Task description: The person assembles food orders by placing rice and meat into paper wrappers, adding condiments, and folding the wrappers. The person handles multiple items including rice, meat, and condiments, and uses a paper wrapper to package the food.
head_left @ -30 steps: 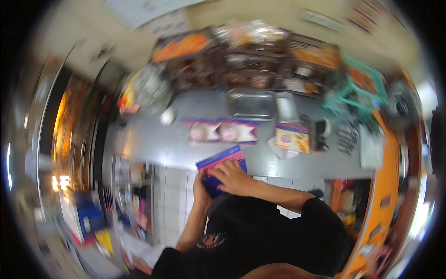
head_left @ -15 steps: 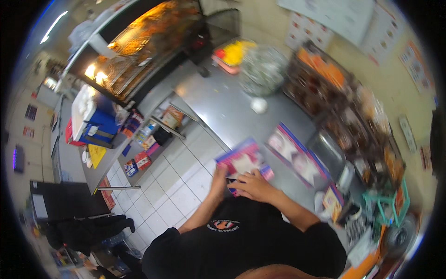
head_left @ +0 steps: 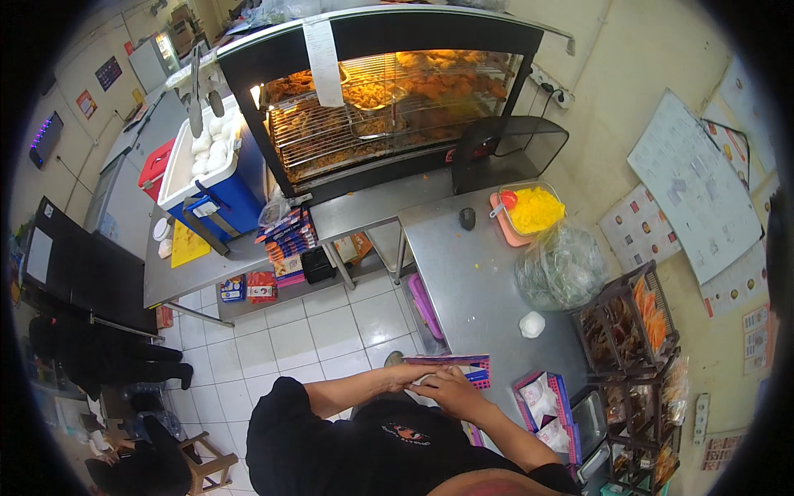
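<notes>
Clasped the purple box [head_left: 475, 369] in curled fingers, left hand [head_left: 403, 378] and right hand [head_left: 452, 393], lengthwise toward the left edge of the counter [head_left: 484, 289], right nearer!

Can't make out all of left hand's [head_left: 404, 378] fingers; right hand [head_left: 453, 393] overlaps them. Carton [head_left: 476, 372], lower middle of frame, partly covered by both hands; I can't see inside. Paper strip [head_left: 322, 62], upper middle: print too small for me. Clear plastic bag [head_left: 561, 269], right of centre: contents cloudy, I can't identify them. Person [head_left: 149, 471], lower left, and teal basket [head_left: 616, 489], lower right, cut by bottom edge.
</notes>
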Tool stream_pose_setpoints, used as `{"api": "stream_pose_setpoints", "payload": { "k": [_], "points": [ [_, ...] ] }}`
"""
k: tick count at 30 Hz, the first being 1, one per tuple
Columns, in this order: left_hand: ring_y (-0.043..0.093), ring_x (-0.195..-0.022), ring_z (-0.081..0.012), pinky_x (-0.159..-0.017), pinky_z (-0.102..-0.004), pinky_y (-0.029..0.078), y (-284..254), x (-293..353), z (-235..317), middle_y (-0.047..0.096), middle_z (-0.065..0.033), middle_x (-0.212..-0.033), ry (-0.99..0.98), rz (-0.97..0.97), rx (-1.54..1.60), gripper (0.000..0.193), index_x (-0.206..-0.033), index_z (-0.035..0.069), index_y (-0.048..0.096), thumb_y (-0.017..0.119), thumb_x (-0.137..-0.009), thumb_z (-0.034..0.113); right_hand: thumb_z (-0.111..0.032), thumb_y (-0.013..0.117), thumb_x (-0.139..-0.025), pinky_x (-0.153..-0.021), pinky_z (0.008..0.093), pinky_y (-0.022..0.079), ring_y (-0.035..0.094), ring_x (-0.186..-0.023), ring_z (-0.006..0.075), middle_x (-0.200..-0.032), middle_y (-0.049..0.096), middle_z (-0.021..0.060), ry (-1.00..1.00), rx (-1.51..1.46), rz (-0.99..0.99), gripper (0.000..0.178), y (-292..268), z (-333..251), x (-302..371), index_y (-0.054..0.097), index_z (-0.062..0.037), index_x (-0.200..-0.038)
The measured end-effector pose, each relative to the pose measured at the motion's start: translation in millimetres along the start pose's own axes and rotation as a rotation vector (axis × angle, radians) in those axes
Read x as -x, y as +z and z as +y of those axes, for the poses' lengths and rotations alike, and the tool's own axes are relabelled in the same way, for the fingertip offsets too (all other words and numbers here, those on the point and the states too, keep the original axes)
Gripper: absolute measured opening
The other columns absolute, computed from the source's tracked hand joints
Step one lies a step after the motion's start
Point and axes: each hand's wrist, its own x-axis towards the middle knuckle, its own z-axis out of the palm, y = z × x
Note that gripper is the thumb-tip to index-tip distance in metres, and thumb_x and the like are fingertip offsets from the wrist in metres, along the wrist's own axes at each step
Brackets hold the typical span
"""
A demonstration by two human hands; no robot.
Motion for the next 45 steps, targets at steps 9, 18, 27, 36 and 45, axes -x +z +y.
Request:
{"api": "stream_pose_setpoints", "payload": {
  "k": [9, 18, 27, 36, 45],
  "points": [
    [0.066, -0.123, -0.0257, -0.107, -0.0455, 0.054, -17, 16, 109, 0.066, -0.0124, -0.138, 0.132, 0.031, 0.176, 0.051, -0.148, 0.002, 0.054, 0.063, -0.1, 0.014, -0.007, 0.061, -0.091, -0.092, 0.0448, 0.045, 0.067, -0.116, 0.0247, -0.123, 0.074, 0.0031, 0.388, -0.076, 0.123, 0.041, -34, 37, -9, 0.072, -0.0187, -0.129],
    [0.056, -0.13, -0.0257, -0.104, -0.0441, 0.052, 63, 42, 191, 0.053, -0.0142, -0.137, 0.725, 0.35, -0.255, 0.067, -0.152, 0.007, 0.045, 0.074, -0.101, 0.038, 0.003, 0.066, -0.092, -0.1, 0.0373, 0.038, 0.06, -0.104, 0.0238, -0.111, 0.064, 0.0048, 0.564, -0.235, 0.681, 0.045, -121, 29, 4, 0.076, -0.0205, -0.129],
    [0.06, -0.093, -0.0105, -0.088, -0.0287, 0.048, 117, 38, 177, 0.065, -0.0012, -0.101, 0.781, 0.185, -0.539, 0.033, -0.124, 0.001, 0.064, 0.077, -0.099, 0.019, 0.002, 0.068, -0.091, -0.1, 0.0396, 0.044, 0.061, -0.107, 0.0267, -0.11, 0.065, 0.0066, 0.584, -0.053, 0.812, 0.041, -100, 17, 38, 0.075, -0.016, -0.127],
    [0.057, -0.116, -0.0161, -0.09, -0.0356, 0.054, 134, 26, 130, 0.059, -0.0085, -0.128, 0.214, 0.083, -0.305, 0.041, -0.124, 0.005, 0.058, 0.067, -0.106, 0.041, -0.005, 0.07, -0.087, -0.099, 0.0407, 0.047, 0.063, -0.104, 0.0271, -0.111, 0.064, 0.0038, 0.597, -0.087, 0.628, 0.024, -77, -11, 91, 0.074, -0.0141, -0.109],
    [0.057, -0.094, -0.0098, -0.07, -0.0252, 0.052, 134, 7, 59, 0.057, -0.0043, -0.106, 0.406, 0.283, -0.494, 0.023, -0.122, 0.005, 0.051, 0.065, -0.103, 0.009, -0.011, 0.068, -0.087, -0.096, 0.0375, 0.045, 0.063, -0.104, 0.0213, -0.101, 0.061, 0.0017, 0.611, 0.048, 0.511, 0.015, -55, -43, 125, 0.071, -0.0178, -0.1]
  ]
}}
